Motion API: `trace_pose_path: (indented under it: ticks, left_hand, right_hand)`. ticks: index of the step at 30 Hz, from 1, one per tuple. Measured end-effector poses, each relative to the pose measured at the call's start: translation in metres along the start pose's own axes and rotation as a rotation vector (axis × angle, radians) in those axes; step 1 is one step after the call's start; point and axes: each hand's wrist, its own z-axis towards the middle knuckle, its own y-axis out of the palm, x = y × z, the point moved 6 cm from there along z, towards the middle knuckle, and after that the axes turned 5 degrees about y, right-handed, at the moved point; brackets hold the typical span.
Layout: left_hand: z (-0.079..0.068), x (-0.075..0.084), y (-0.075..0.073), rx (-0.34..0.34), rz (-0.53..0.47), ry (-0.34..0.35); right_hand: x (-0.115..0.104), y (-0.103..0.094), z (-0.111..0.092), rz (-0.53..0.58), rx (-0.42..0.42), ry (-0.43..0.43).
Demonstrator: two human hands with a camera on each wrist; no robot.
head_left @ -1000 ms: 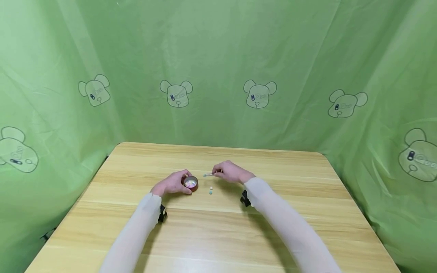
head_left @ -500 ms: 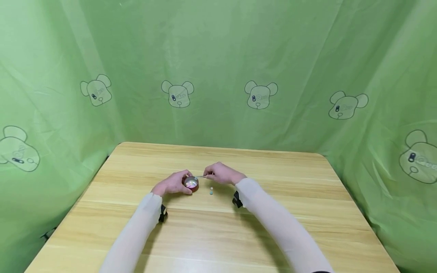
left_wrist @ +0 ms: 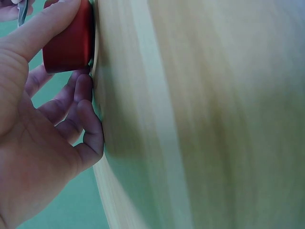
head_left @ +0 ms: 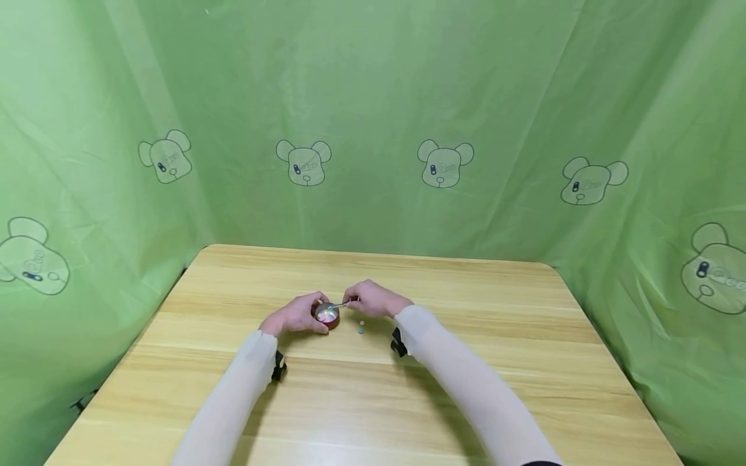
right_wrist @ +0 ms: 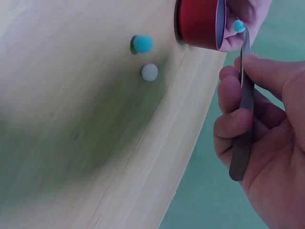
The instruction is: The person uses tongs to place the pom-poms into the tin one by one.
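Observation:
My left hand holds a small round red tin, thumb on the near side and fingers round the far side. The tin stands on the table, its open top showing several pale and pink bits inside. My right hand pinches metal tweezers between thumb and fingers. At their tips is a small turquoise pom-pom, right by the tin's rim. To the right of the tin, a turquoise pom-pom and a white pom-pom lie on the table.
The wooden table fills the lower part of the head view. Green curtain with bear-head prints surrounds it at the back and both sides. Black wrist straps show under the pale sleeves.
My right hand has moved left, bringing the tweezers and pom-pom from beside the tin to over its opening. My left hand has kept its hold on the tin.

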Motion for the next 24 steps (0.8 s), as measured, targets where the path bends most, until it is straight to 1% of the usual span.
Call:
trace_pose_path:
  ticks: [6, 14, 21, 24]
  left_hand:
    - [-0.0008, 0.0003, -0.0001, 0.002, -0.009, 0.001]
    - [-0.0006, 0.0002, 0.0, -0.002, -0.005, 0.006]
    - [0.0006, -0.0003, 0.0, -0.004, 0.0, 0.017]
    - [0.0002, -0.0002, 0.0, -0.005, -0.004, 0.012]
  right_hand:
    - [0.0003, 0.0017, 0.0019, -0.003, -0.002, 0.006]
    - [0.0005, 0.0018, 0.003, 0.014, -0.008, 0.059]
    - [-0.002, -0.0007, 0.0029, -0.002, -0.004, 0.052]
    - [-0.0026, -0.0017, 0.0032, 0.001, 0.002, 0.046]
